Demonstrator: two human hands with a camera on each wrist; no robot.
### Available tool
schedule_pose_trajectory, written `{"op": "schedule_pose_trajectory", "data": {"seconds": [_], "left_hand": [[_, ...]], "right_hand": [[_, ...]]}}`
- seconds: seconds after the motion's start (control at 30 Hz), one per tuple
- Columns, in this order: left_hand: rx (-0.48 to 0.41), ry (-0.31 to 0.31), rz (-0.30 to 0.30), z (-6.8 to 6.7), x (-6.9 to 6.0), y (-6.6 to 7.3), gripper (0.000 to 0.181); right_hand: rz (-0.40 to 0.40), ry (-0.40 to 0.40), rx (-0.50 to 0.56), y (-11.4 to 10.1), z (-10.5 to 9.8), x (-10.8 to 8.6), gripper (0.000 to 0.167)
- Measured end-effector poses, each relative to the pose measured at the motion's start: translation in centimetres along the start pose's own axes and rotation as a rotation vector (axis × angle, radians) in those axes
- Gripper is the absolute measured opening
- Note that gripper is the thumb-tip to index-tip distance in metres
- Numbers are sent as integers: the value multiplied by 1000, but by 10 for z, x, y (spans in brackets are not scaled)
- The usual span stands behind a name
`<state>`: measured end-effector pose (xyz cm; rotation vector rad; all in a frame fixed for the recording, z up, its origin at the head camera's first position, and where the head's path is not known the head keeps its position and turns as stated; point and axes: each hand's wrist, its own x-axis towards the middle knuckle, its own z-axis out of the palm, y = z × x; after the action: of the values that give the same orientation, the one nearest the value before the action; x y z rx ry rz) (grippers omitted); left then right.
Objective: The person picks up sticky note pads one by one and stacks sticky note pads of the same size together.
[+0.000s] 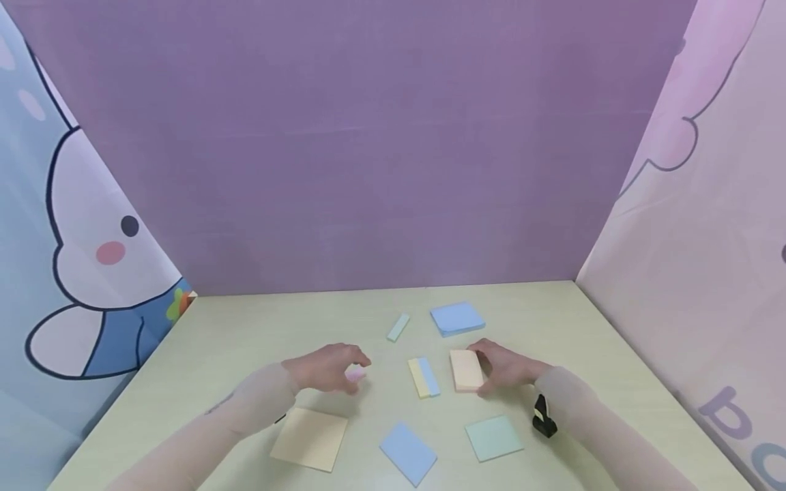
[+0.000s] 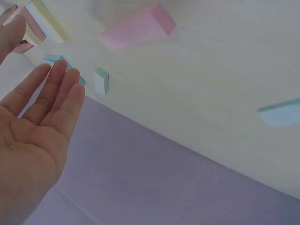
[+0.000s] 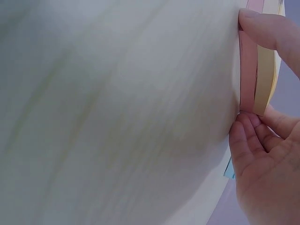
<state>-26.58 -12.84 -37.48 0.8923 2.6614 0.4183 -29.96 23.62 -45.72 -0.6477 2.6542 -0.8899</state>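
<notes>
My right hand [image 1: 506, 365] grips a peach sticky note pad [image 1: 467, 370] by its edges on the table. In the right wrist view, that pad shows a pink layer beside a yellowish one, between the thumb and fingertips. My left hand [image 1: 328, 368] hovers with relaxed fingers near a small pink pad [image 1: 355, 373], partly hidden by it in the head view. The left wrist view shows this pink pad [image 2: 138, 28] apart from the fingers. Between the hands lies a narrow yellow and blue pad [image 1: 424, 377].
Behind lie a green strip pad [image 1: 398, 327] and a thick blue pad [image 1: 457, 318]. Nearer me are a large tan pad [image 1: 310, 440], a blue pad [image 1: 409, 453] and a pale green pad [image 1: 494, 438]. A purple backdrop [image 1: 368, 150] rises at the table's far edge, with printed side panels.
</notes>
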Motion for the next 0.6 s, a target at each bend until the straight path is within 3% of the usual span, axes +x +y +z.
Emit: {"op": "schedule_pose_trajectory", "data": {"seconds": [0.33,0.47,0.6], "left_hand": [[68,-43,89,30,-3,24,59],[76,-36,66,41,-4,37,59],[98,-18,-3,51,-3,51,63]], "right_hand": [[5,8,-19,0,0,-1,75],[5,4,-21,-2,0,-2,75],[8,12,-36,-2,0,-1,75]]}}
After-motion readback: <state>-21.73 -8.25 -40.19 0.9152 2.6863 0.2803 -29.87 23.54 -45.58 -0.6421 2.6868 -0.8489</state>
